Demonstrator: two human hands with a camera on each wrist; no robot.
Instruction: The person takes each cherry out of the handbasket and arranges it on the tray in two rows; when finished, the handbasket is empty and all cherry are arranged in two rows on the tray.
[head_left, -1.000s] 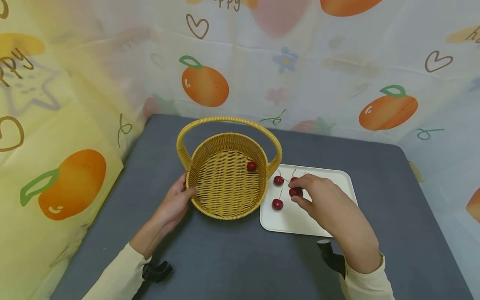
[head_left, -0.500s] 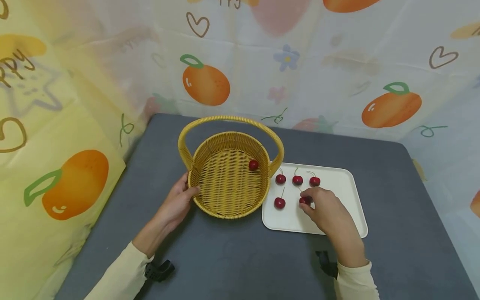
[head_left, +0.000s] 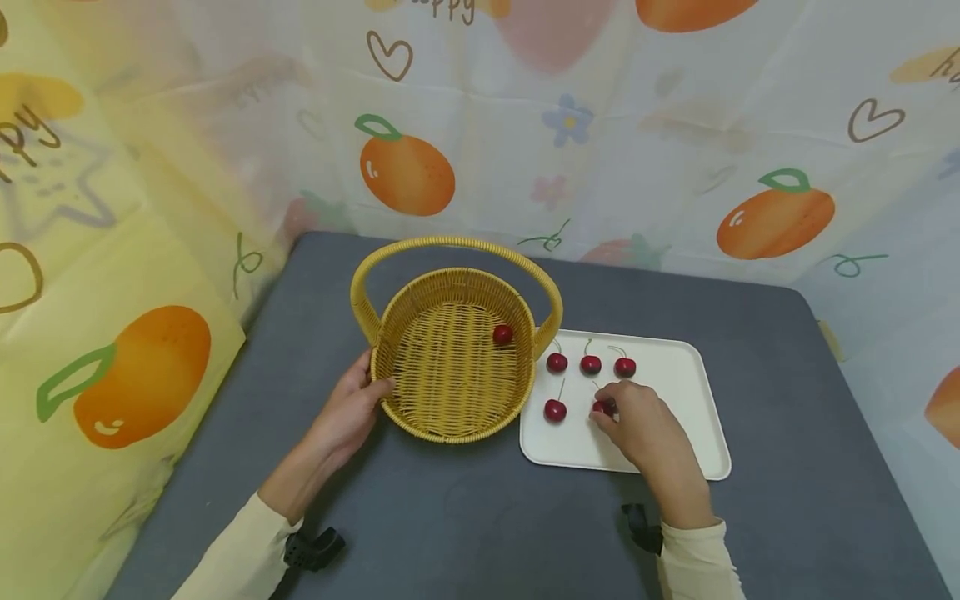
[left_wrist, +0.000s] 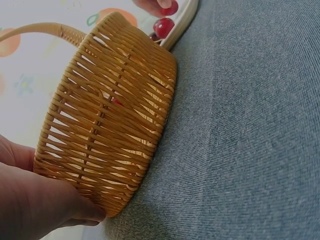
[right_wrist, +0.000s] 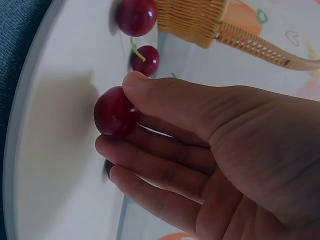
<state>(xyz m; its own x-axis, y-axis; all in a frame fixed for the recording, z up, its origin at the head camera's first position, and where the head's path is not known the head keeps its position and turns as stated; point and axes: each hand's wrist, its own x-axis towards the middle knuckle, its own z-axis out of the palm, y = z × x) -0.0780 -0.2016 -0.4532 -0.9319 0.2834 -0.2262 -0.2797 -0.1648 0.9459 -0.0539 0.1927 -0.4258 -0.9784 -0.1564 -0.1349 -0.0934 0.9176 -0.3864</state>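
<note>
In the head view my left hand (head_left: pixel 351 414) grips the left side of a round yellow woven basket (head_left: pixel 453 367), thumb over the rim. One dark red cherry (head_left: pixel 502 334) lies inside, toward the right wall. My right hand (head_left: pixel 651 433) is over the white tray (head_left: pixel 675 379) and pinches a cherry (right_wrist: pixel 116 112) between thumb and fingers, low over the tray. Several more stemmed cherries lie on the tray: a back row including the middle cherry (head_left: pixel 590 365), and a front-left cherry (head_left: pixel 555 410). The left wrist view shows the basket's woven outer wall (left_wrist: pixel 107 110) beside my thumb.
The basket's tall arched handle (head_left: pixel 456 242) stands up over its far side. Its right side overlaps the tray's left edge in the head view. A grey cloth (head_left: pixel 480 517) covers the table, and a fruit-print curtain (head_left: pixel 480 117) hangs behind.
My right hand, with a cherry in its fingers, has moved toward the tray's front, uncovering the back-row cherries. My left hand and the basket have stayed in place.
</note>
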